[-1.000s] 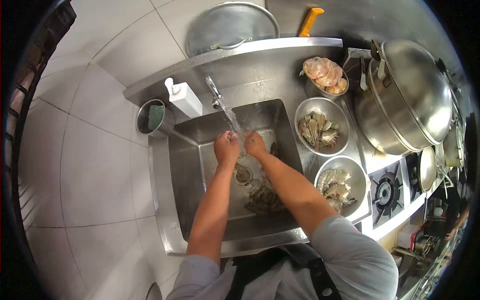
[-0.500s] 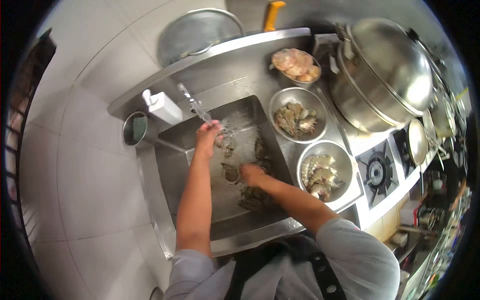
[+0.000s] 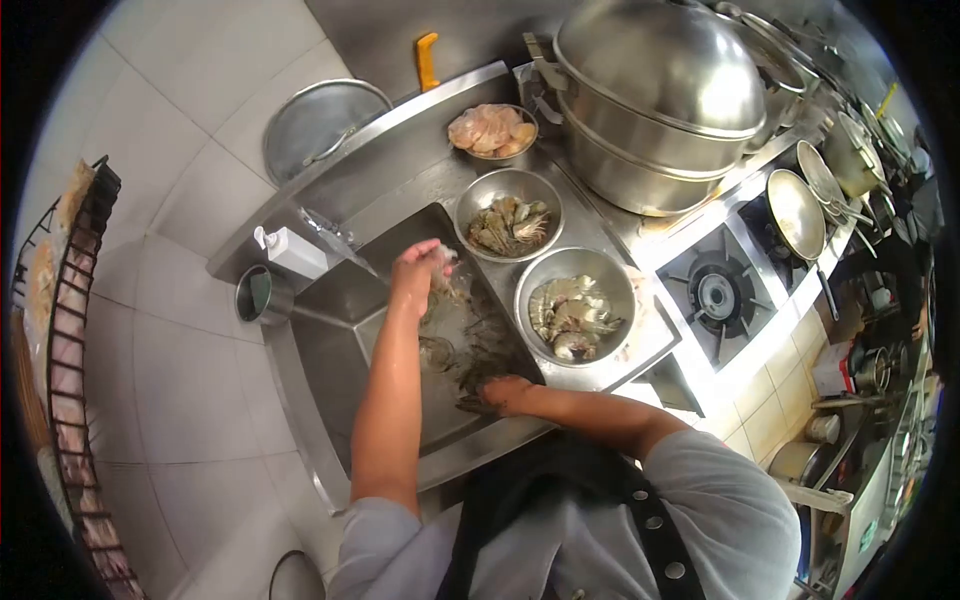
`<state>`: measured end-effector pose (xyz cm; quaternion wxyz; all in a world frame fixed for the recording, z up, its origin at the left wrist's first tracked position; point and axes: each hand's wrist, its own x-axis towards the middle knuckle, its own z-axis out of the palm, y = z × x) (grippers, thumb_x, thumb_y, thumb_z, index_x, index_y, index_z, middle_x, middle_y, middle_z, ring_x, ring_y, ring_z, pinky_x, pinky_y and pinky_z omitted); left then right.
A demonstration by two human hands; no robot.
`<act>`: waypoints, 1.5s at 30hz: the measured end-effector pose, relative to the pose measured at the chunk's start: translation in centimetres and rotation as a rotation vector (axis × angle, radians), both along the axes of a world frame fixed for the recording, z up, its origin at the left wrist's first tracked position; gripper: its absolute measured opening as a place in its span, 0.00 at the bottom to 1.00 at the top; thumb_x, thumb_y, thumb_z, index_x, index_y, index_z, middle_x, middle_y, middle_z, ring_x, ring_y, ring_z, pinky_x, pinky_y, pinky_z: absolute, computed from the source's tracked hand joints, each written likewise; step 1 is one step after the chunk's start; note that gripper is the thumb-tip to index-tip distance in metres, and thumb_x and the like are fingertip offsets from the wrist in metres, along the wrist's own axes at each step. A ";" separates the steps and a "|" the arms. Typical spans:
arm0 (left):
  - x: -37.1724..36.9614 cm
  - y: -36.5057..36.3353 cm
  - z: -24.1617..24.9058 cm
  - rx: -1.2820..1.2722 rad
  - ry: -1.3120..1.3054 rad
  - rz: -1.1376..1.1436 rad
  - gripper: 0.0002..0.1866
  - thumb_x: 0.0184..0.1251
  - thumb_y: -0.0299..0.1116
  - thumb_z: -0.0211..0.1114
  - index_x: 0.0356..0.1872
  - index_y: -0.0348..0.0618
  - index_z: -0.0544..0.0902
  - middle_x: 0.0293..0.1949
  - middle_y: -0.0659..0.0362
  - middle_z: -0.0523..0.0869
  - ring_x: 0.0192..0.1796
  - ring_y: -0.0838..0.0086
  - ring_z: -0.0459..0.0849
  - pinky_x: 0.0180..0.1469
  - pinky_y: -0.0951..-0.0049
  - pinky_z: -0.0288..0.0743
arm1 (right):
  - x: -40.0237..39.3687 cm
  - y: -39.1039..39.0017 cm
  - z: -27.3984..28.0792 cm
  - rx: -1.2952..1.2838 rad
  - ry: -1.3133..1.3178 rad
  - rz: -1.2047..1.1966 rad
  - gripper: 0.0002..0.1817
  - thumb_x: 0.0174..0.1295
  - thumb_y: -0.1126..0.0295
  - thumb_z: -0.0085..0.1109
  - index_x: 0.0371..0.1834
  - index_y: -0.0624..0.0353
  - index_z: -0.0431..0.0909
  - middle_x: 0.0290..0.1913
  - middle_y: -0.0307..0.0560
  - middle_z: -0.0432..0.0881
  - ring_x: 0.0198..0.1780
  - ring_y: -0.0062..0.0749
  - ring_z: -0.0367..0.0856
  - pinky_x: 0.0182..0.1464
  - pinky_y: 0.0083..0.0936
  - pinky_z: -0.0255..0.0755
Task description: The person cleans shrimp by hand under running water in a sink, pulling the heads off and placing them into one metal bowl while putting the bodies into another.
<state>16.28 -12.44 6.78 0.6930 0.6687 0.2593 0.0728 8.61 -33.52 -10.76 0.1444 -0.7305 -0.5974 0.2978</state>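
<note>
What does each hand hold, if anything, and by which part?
The left hand holds what looks like a shrimp; which part its fingers grip cannot be told. The right hand is at the shrimp heap; whether it grips any cannot be told.

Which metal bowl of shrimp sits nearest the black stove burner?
The round silver bowl nearer the right hand; the other shrimp bowl sits by the pinkish plastic bag.

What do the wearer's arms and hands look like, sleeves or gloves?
Both hands, left and right, are bare: no gloves. Forearms are uncovered, with no watch or bracelet visible. Short light-grey sleeves end near the elbows. Fingernails are too small to judge.
</note>
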 end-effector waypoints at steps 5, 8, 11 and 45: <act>5.3 -2.5 7.1 -0.235 -0.169 0.077 0.15 0.65 0.24 0.58 0.52 0.34 0.73 0.43 0.52 0.81 0.39 0.68 0.82 0.45 0.71 0.77 | 1.3 -2.4 5.1 -0.043 0.079 -0.086 0.15 0.58 0.68 0.55 0.49 0.57 0.74 0.41 0.57 0.81 0.47 0.54 0.80 0.48 0.45 0.73; 6.2 -3.3 8.1 -0.301 -0.252 0.056 0.15 0.66 0.25 0.58 0.53 0.36 0.72 0.41 0.53 0.80 0.36 0.68 0.81 0.41 0.71 0.78 | 2.2 -4.4 8.0 0.144 0.114 -0.113 0.14 0.58 0.67 0.56 0.47 0.58 0.74 0.42 0.57 0.81 0.46 0.55 0.80 0.48 0.45 0.73; 5.2 -5.7 7.8 -0.195 -0.196 -0.082 0.15 0.66 0.26 0.59 0.53 0.36 0.72 0.41 0.53 0.82 0.36 0.72 0.81 0.42 0.75 0.76 | 3.3 -6.3 11.3 0.092 0.118 -0.145 0.16 0.57 0.66 0.59 0.48 0.58 0.73 0.43 0.57 0.80 0.46 0.55 0.79 0.47 0.45 0.72; -16.1 7.9 -28.8 -0.049 0.738 0.338 0.13 0.63 0.41 0.63 0.44 0.46 0.81 0.34 0.58 0.85 0.38 0.70 0.83 0.32 0.65 0.78 | 15.8 -19.5 9.1 0.698 -0.090 -1.442 0.08 0.65 0.68 0.59 0.34 0.63 0.77 0.30 0.37 0.79 0.31 0.18 0.73 0.36 0.17 0.68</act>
